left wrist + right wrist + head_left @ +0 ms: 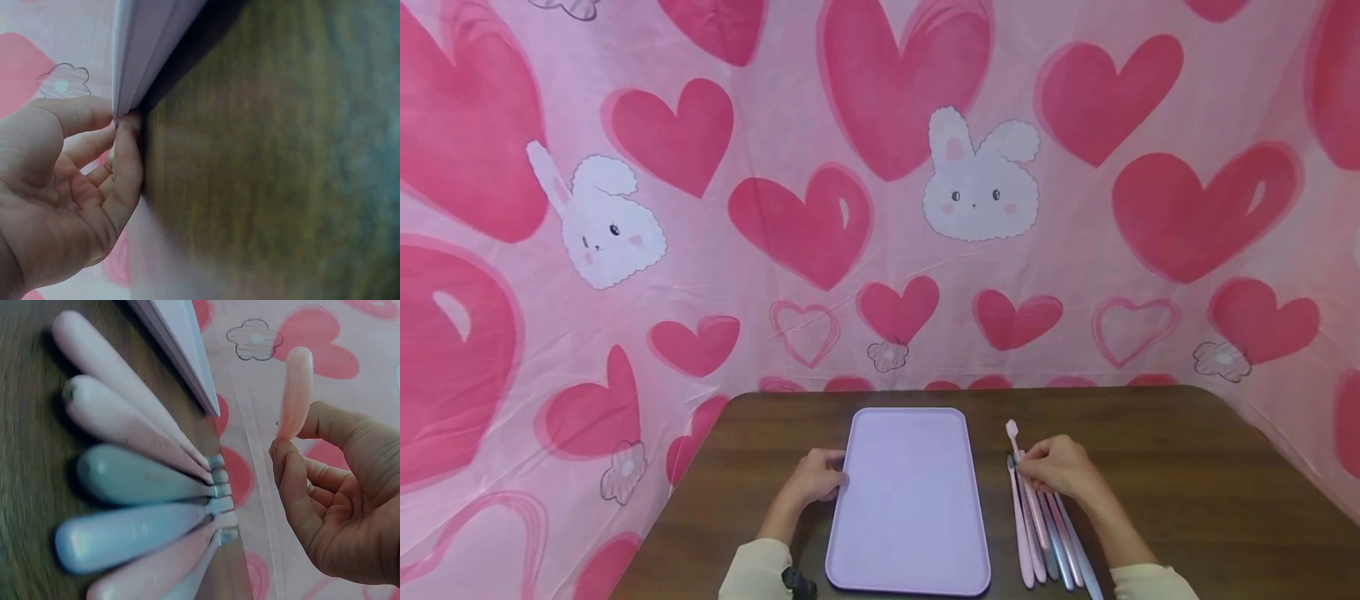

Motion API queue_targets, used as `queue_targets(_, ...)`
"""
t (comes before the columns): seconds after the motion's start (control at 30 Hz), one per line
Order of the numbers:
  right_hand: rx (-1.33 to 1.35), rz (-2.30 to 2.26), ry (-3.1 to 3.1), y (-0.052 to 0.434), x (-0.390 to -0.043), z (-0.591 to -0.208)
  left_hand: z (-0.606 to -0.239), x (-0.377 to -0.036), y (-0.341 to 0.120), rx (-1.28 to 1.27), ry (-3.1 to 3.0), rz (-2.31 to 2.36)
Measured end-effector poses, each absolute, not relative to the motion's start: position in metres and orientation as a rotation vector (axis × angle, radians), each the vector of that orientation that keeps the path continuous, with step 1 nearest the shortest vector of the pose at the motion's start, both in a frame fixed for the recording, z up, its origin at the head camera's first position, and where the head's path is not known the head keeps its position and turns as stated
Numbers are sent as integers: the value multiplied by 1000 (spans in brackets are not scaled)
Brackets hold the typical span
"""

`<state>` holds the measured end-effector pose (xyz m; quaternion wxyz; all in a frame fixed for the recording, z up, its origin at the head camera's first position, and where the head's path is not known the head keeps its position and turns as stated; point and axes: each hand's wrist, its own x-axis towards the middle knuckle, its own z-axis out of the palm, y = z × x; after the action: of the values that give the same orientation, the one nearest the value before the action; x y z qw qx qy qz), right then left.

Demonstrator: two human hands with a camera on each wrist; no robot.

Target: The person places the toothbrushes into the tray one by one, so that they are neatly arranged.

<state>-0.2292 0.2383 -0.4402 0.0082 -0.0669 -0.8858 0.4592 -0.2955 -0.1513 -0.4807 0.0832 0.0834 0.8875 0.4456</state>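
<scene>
- My right hand [1060, 468] pinches one pink toothbrush [1017, 442] between thumb and fingertips, lifted off the row of toothbrushes [1051, 542] on the desk [1187, 500].
- Its long axis runs 12 to 6 o'clock, head at 12.
- The lilac tray [910, 500] lies at 9 o'clock from this grip, just beside the row.
- My left hand [815, 479] pinches the tray's left rim, thumb over, fingers under.
- I judge the right hand the nearer one to the brushes.
</scene>
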Motion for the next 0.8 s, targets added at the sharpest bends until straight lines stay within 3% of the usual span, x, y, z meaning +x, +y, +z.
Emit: queue_targets(0.8, -200, 1420, -2773, 216, -240, -439, -482, -298, -151, 235, 2637, 1346)
